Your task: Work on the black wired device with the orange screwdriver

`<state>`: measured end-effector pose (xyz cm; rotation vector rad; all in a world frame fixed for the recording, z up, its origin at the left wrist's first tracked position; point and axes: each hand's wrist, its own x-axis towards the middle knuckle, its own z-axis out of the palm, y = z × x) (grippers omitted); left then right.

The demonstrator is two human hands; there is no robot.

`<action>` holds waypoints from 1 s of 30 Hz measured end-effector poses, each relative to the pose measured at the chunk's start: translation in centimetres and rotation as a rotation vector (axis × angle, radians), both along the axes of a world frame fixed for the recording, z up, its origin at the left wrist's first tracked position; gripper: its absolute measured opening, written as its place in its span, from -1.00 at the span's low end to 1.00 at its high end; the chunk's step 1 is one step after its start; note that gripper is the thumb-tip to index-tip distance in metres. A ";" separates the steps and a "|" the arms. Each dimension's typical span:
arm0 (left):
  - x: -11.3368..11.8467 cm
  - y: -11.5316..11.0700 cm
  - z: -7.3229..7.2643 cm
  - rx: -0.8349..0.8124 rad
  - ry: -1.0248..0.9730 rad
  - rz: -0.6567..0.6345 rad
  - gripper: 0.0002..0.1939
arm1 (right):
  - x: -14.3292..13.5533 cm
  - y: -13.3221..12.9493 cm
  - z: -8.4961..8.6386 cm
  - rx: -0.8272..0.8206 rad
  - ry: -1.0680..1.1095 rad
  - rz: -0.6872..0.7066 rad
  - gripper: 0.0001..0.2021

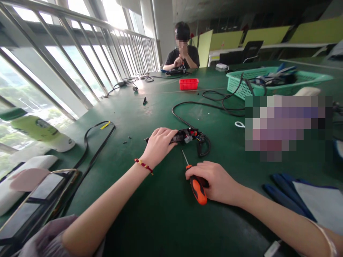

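Observation:
Near the middle of the green table lies a black corded device (pixel 186 136) with red and grey inner parts exposed and a looped handle at its right end. My left hand (pixel 160 142) is closed over the device's left part, holding it against the table. My right hand (pixel 215 180) has its fingers wrapped round an orange and black screwdriver (pixel 198 189). The screwdriver's thin shaft points up and left, its tip just below the device and apart from it. Several small dark pieces (pixel 129 137) lie left of my left hand.
A red bin (pixel 188 84) and a green basket (pixel 235 84) of tools stand farther back, with a black cable between. Blue-grey gloves (pixel 308 200) lie at right. A bottle (pixel 40 130) and strap are at left. Another person (pixel 183 53) sits across the table (pixel 128 221).

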<state>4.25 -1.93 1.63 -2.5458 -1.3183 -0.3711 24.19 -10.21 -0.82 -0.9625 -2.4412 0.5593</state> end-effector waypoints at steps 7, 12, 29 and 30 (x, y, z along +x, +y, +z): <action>-1.4 2.3 0.0 0.033 -0.003 0.136 -0.62 | 0.0 0.0 0.4 -0.022 -0.008 -0.019 -0.73; -6.6 3.1 2.8 -0.152 0.026 0.397 -0.63 | 0.1 -0.1 0.3 -0.033 0.000 -0.011 -0.75; -13.9 0.9 2.5 -0.402 0.204 0.348 -0.62 | 0.1 -0.1 0.4 -0.057 -0.015 -0.031 -0.74; -13.8 0.4 2.5 -0.379 0.205 0.360 -0.67 | 0.1 -0.1 0.4 -0.056 -0.018 -0.030 -0.73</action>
